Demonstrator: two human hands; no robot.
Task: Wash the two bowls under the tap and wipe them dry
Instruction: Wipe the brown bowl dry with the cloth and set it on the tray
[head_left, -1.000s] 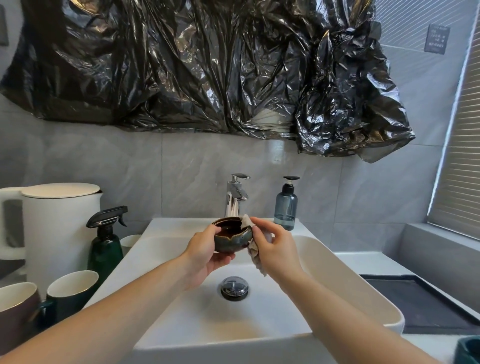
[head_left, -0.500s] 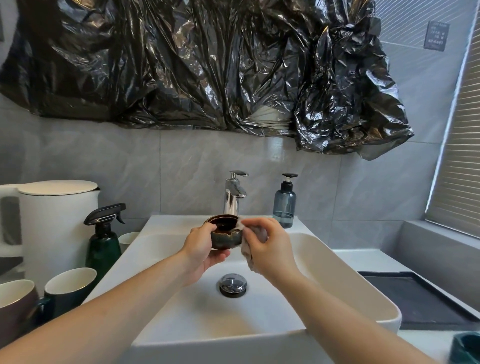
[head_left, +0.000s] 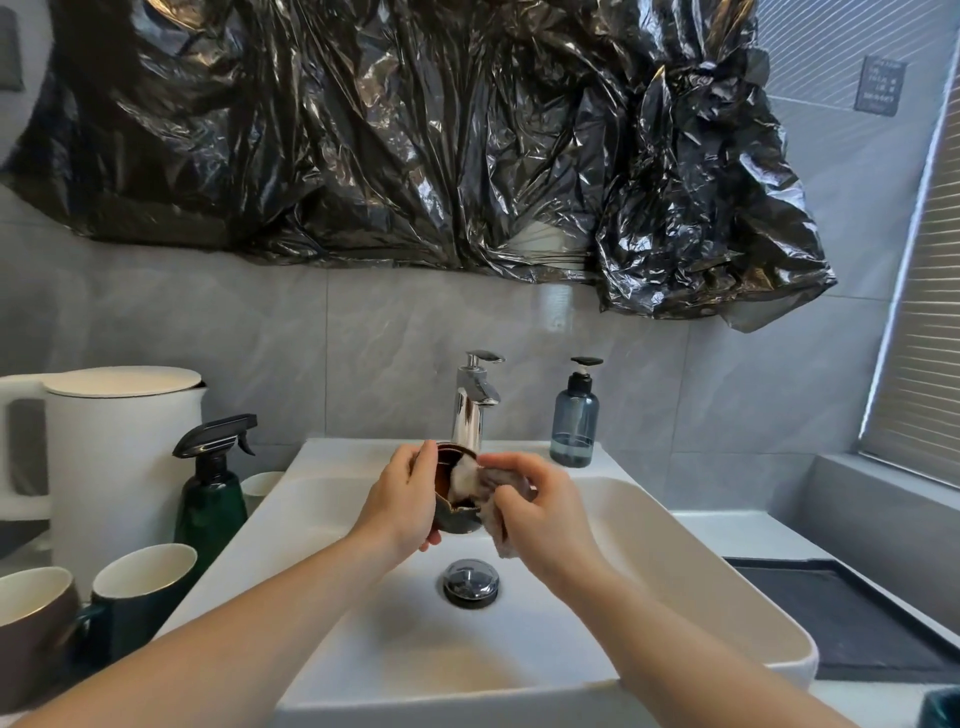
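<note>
Over sink (head_left: 675, 545) | left grip (head_left: 402, 501) clasps bowl (head_left: 457, 512) | right grip (head_left: 545, 514) pinches cloth (head_left: 467, 478) | tap (head_left: 472, 405) behind

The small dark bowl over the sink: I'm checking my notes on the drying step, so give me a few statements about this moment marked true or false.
1. The left hand grips the bowl over the sink. True.
2. The right hand presses a cloth into the bowl. True.
3. Water is running from the tap. False: no stream shows.
4. The soap bottle stands left of the tap. False: it stands to the right.
5. The bowl rests on the drain plug. False: it is held above it.
</note>
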